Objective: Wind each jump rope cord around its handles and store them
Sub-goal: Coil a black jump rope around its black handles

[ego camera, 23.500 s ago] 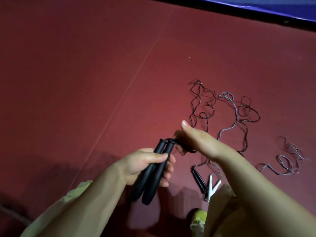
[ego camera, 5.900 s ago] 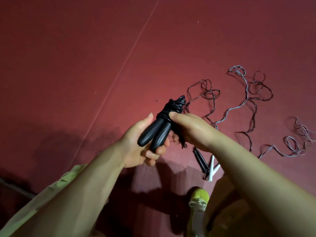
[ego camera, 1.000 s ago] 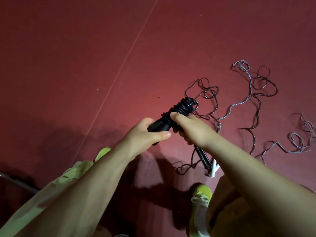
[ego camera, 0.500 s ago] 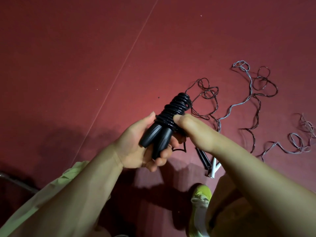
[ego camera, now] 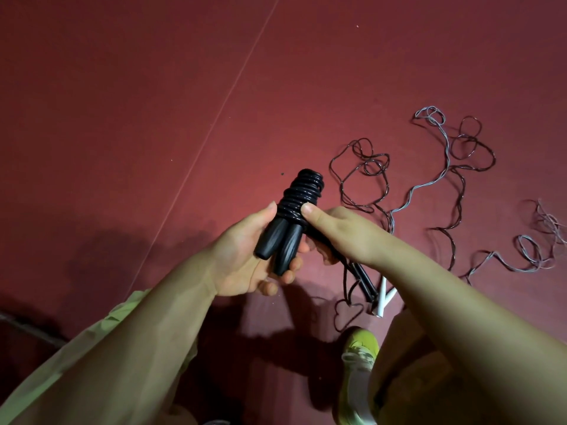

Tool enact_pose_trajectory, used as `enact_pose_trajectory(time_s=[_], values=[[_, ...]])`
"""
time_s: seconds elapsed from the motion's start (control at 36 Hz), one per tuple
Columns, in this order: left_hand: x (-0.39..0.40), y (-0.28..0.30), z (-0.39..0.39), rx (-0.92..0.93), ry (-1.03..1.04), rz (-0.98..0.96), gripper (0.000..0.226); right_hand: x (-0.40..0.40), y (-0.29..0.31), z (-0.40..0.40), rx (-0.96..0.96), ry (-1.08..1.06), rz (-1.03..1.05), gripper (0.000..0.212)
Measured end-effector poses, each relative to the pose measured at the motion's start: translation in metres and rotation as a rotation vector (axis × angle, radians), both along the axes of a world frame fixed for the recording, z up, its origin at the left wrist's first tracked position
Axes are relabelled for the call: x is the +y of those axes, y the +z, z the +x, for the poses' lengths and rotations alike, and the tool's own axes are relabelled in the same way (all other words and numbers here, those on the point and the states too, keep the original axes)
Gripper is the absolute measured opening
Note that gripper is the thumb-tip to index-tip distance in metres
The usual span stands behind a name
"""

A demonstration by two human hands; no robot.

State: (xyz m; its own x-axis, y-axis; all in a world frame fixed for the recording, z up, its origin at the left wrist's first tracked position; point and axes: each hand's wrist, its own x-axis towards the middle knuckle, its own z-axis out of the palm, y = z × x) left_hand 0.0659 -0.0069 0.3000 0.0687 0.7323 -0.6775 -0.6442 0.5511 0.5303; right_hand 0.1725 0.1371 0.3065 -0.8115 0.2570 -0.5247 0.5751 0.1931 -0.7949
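A: Where is the black jump rope (ego camera: 283, 240)?

B: Held in the air between both hands, above the red floor (ego camera: 122, 118). Its two black handles lie side by side, butt ends pointing down toward the person, and the black cord (ego camera: 302, 193) is coiled in tight turns around their upper half.

A: What about the left hand (ego camera: 245, 259)?

B: It cradles the handles from the left and below; the fingers (ego camera: 290, 273) curl under the pair and the thumb lies along the left side, reaching the lowest coils.

A: And the right hand (ego camera: 343, 234)?

B: Its thumb presses on the lowest turns of cord from the right, while the other fingers are curled behind the bundle. So both hands are grasping the rope.

A: Anything else down there?

B: A second black rope (ego camera: 365, 167) lies loose in tangles on the floor to the right, its slim handles (ego camera: 365, 282) partly hidden under the right forearm. A pale grey rope (ego camera: 448, 154) sprawls across it, running off to the right, with white handles (ego camera: 385, 299) just beside the black ones. A yellow-green shoe (ego camera: 359, 363) shows at the bottom.
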Motion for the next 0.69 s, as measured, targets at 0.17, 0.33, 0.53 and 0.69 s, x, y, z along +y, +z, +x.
enact_pose_trajectory(time_s=[0.17,0.33,0.53,0.69], values=[[-0.002,-0.009,0.001,0.014,-0.006,-0.021,0.07,0.005,-0.006,0.0,-0.072,0.066,0.155,0.072],[0.001,-0.012,0.003,0.162,0.028,-0.081,0.063,0.004,-0.006,0.0,-0.119,0.012,0.18,0.073],[0.005,-0.017,0.008,0.455,0.073,-0.16,0.051,0.001,-0.008,-0.002,-0.173,-0.065,0.096,0.067],[0.003,-0.03,0.006,0.823,0.027,-0.175,0.03,-0.005,-0.004,-0.002,-0.128,-0.019,0.032,0.053]])
